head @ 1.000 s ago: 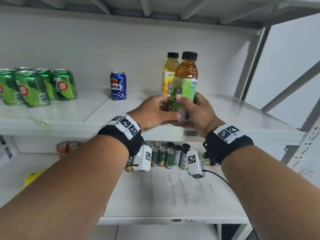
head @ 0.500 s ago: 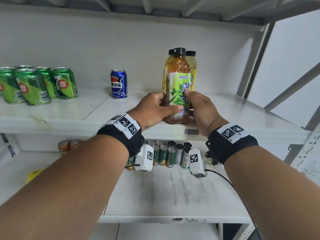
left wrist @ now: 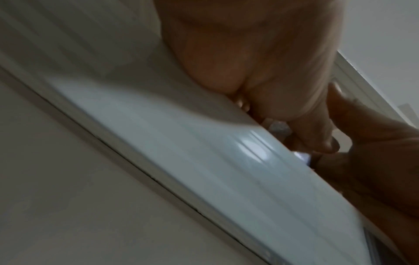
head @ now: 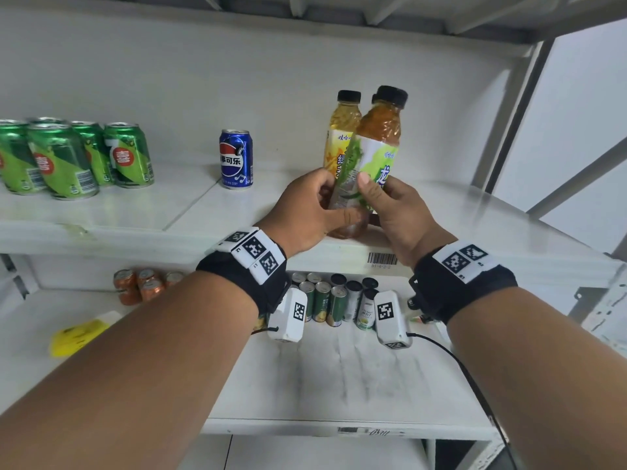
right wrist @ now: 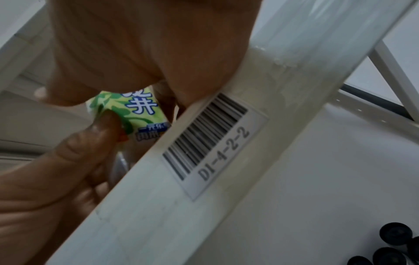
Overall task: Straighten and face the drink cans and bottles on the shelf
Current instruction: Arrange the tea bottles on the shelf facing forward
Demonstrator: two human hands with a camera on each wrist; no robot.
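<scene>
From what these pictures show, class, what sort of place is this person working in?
Probably a shop or stockroom: white metal shelving, a barcode label on the shelf edge, and green cans in groups beside a tea bottle held in both hands.

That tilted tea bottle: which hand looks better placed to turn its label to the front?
Probably the right hand: its thumb presses the green label of the tea bottle and its fingers wrap behind. The left hand grips lower, near the base, steadying it.
</scene>
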